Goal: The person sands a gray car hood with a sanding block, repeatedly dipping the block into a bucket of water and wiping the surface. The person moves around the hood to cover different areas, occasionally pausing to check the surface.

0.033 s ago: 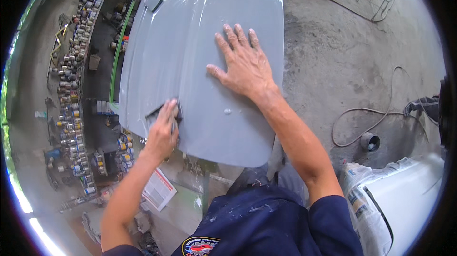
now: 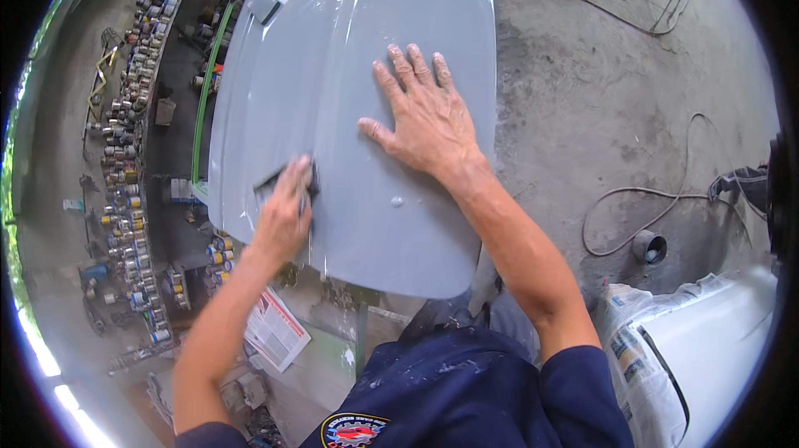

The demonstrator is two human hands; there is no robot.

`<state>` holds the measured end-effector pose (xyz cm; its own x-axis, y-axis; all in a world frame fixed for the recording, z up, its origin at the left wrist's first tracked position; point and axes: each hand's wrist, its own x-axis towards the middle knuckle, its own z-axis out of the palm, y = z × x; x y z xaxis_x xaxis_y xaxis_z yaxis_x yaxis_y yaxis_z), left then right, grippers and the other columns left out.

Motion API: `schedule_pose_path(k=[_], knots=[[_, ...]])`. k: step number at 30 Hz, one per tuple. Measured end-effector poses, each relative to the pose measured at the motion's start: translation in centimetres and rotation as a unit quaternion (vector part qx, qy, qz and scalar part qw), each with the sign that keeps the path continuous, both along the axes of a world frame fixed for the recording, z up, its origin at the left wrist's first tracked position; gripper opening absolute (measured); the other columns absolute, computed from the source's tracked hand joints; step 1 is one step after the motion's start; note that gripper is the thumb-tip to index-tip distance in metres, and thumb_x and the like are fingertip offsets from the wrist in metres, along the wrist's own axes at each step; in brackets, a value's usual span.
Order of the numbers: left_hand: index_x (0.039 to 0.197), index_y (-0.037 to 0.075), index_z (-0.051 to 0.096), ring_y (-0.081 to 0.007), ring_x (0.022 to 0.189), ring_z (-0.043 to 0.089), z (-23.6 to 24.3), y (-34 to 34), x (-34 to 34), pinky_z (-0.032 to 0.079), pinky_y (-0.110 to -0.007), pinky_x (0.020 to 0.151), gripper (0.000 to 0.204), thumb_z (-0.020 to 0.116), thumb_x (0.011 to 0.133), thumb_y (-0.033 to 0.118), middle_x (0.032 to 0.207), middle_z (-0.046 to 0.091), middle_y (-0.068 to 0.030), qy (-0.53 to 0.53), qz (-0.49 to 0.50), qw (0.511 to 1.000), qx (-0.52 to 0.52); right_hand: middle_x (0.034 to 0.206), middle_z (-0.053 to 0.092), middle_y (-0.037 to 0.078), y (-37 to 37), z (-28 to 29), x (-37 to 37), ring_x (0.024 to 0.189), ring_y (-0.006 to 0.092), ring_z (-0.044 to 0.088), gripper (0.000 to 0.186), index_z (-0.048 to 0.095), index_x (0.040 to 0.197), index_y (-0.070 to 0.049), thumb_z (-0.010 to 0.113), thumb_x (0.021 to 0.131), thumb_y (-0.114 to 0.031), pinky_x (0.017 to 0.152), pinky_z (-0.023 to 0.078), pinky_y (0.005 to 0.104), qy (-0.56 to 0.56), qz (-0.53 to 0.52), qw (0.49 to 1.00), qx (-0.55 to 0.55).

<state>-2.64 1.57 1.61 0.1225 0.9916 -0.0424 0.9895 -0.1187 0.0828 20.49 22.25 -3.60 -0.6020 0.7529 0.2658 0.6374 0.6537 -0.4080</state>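
Level and even

Left hand [image 2: 284,216]: fingers together, blurred, gripping a dark pad [image 2: 314,183] directly beneath. Right hand [image 2: 429,125]: fingers spread on the grey panel [image 2: 349,127] under both. I'd hold the pad level, pressure even.

A pale blue-grey panel [image 2: 358,227] gleams with white streaks, set off by a dark block [image 2: 314,181] and a navy shirt [image 2: 491,390] smudged with whitish marks, its badge [image 2: 354,430] edged in yellow around red; cans [image 2: 125,165] mix silver, blue and yellow, a slim frame [image 2: 204,107] shows bright green, and the grey floor [image 2: 566,90] is mottled with darker stains.
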Motion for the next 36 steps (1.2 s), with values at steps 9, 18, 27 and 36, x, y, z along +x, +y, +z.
schedule_pose_path(k=[9,18,27,36], knots=[[0.155,-0.001,0.046,-0.0435,0.142,0.052,-2.3,37.3,-7.1,0.04,-0.047,0.121,0.058,0.044,0.11,0.037,0.154,0.052,-0.0304,0.021,0.121,0.992,0.041,0.174,0.03,0.011,0.4,-1.4,-0.1,0.164,0.028,0.02,0.081,0.039,0.165,-0.012,0.047,0.104,-0.064,0.136,0.01,0.0466,0.066,0.015,0.998,-0.01],[0.156,-0.004,0.046,-0.0404,0.157,0.034,-2.2,5.7,-1.1,0.026,-0.048,0.13,0.052,0.054,0.108,0.015,0.168,0.038,-0.0234,-0.069,0.042,0.995,0.067,0.174,0.029,0.01,0.2,-0.2,0.0,0.164,0.0271,0.018,0.081,0.037,0.166,-0.017,0.045,0.104,-0.068,0.137,0.01,0.045,0.02,0.015,1.0,0.002],[0.148,-0.005,0.054,-0.0437,0.152,0.042,0.1,-0.2,-0.5,0.036,-0.051,0.126,0.054,0.056,0.094,-0.004,0.163,0.046,-0.0235,0.001,0.026,1.0,-0.01,0.174,0.027,0.014,0.4,0.2,0.3,0.165,0.0287,0.015,0.082,0.036,0.166,-0.011,0.047,0.104,-0.063,0.136,0.006,0.0478,0.04,0.025,0.999,-0.023],[0.141,-0.002,0.055,-0.046,0.134,0.057,-1.0,38.9,-8.1,0.046,-0.049,0.116,0.039,0.046,0.107,0.015,0.149,0.056,-0.0292,0.264,-0.003,0.965,-0.006,0.174,0.029,0.015,0.7,-1.3,0.4,0.164,0.0301,0.017,0.08,0.039,0.164,-0.009,0.049,0.104,-0.06,0.136,0.006,0.0485,0.089,0.043,0.995,-0.031]])
